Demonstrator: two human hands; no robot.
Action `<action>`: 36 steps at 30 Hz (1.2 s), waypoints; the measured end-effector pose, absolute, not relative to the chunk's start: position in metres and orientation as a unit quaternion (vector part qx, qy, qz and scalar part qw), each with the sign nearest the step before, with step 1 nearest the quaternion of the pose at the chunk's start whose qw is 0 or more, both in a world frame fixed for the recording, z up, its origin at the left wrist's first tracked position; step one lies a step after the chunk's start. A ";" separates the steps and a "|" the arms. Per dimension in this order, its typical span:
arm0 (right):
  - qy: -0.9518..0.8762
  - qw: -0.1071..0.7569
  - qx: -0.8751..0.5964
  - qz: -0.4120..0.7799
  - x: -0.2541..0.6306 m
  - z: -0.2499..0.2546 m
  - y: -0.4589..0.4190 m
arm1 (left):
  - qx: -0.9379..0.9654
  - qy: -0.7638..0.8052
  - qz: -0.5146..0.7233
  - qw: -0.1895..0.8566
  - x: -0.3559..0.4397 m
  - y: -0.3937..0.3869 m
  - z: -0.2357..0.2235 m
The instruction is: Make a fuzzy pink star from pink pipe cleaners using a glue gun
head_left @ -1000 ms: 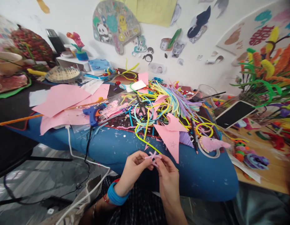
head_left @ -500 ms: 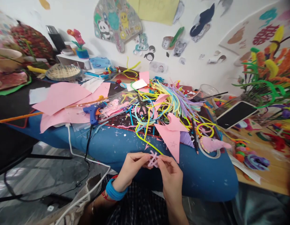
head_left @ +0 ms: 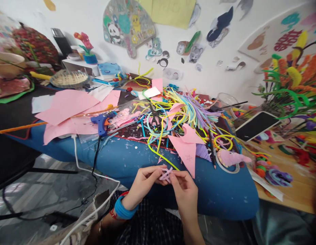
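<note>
Blue paint-flecked table [head_left: 137, 160] — landmark. At its near edge, your left hand [head_left: 144, 185] and right hand [head_left: 186, 192] both pinch a small pink pipe-cleaner star [head_left: 166, 174] — mid-twist, likely; next bend needs fingertip care.

near edge of blue table [head_left: 127, 160] bare, passable just beyond both hands. farther in: tangle of coloured cords [head_left: 173, 115], scissors [head_left: 155, 119], glue gun [head_left: 101, 122] and its cable block reach. pink paper [head_left: 187, 149] crowds right; pencil [head_left: 211, 148] beside it.
</note>
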State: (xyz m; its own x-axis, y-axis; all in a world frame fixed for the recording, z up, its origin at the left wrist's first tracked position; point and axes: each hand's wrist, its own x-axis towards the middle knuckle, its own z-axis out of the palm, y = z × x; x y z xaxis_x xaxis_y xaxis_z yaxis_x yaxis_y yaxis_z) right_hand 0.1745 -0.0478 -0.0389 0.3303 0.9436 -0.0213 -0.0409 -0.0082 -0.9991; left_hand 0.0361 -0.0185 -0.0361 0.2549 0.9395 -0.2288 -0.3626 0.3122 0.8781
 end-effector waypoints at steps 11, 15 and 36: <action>-0.364 0.572 -0.551 0.487 0.175 -0.038 -0.048 | 0.466 0.361 0.478 0.652 0.030 -0.021 -0.042; -0.365 0.564 -0.542 0.506 0.176 -0.035 -0.049 | 0.468 0.345 0.476 0.660 0.028 -0.021 -0.041; -0.450 0.522 -0.531 0.492 0.187 -0.030 -0.042 | 0.461 0.355 0.402 0.707 0.027 -0.018 -0.032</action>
